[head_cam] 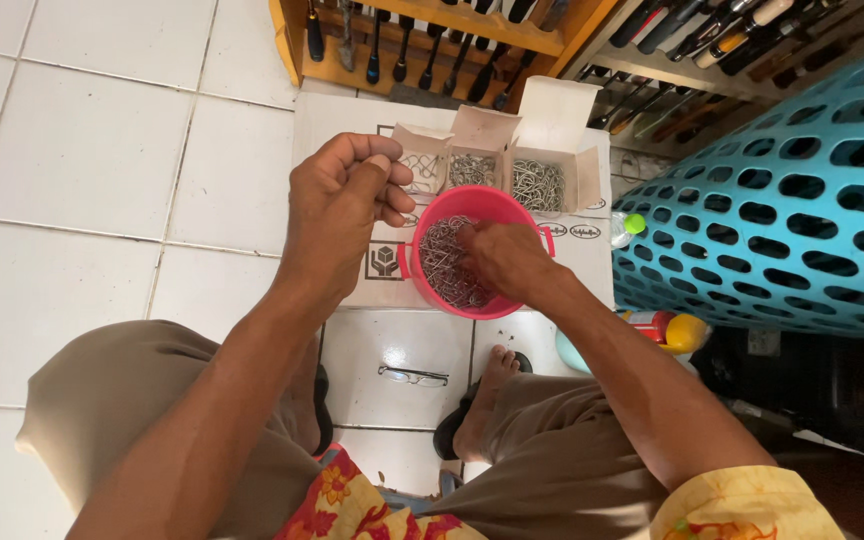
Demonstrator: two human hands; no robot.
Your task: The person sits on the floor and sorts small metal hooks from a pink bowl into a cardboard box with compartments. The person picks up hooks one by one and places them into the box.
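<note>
A pink plastic bucket [472, 203] full of small metal hooks [442, 265] stands on a flattened white cardboard sheet [337, 120]. My right hand [502, 255] reaches down into the bucket, its fingers among the hooks. My left hand [342, 205] hovers just left of the bucket with the fingers curled, pinching several hooks. Behind the bucket are three small open cardboard boxes [537, 180] holding more metal hooks.
A turquoise perforated basket [782, 200] stands to the right. A wooden rack of tools [432, 40] is at the back. Eyeglasses [414, 376] lie on the white tiled floor [82, 170] between my knees. A yellow and red bottle [672, 330] lies by the basket.
</note>
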